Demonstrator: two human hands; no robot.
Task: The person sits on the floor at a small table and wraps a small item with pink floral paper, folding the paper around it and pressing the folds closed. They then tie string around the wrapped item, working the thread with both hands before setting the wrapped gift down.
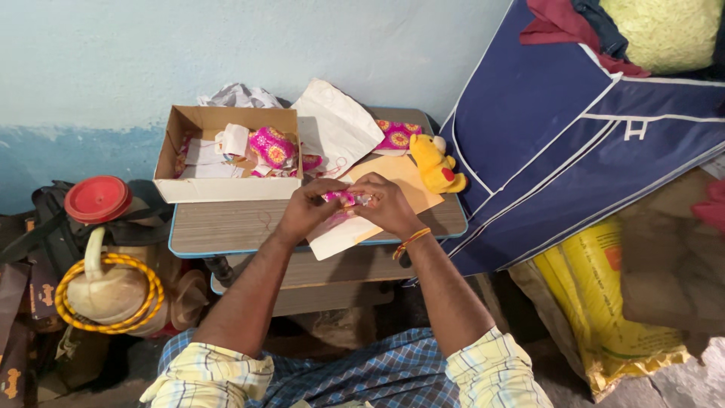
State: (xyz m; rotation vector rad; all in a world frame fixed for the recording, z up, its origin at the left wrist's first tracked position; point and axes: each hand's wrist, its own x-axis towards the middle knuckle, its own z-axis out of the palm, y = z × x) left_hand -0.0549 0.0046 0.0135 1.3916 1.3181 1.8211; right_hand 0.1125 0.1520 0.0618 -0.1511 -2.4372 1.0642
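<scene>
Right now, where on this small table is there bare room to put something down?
Bare wood shows on the table's front-left strip, between the cardboard box and the left hand. The back and right are crowded: papers, pink fabric, yellow plush toy.

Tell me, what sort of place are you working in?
Probably a home corner used for handwork: a small desk against a painted wall, a fabric wardrobe beside it, and bags on the floor.

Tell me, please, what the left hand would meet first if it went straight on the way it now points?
The left hand points up and to the right, at the pink piece it already pinches; just past that it would probably meet the right hand.
</scene>
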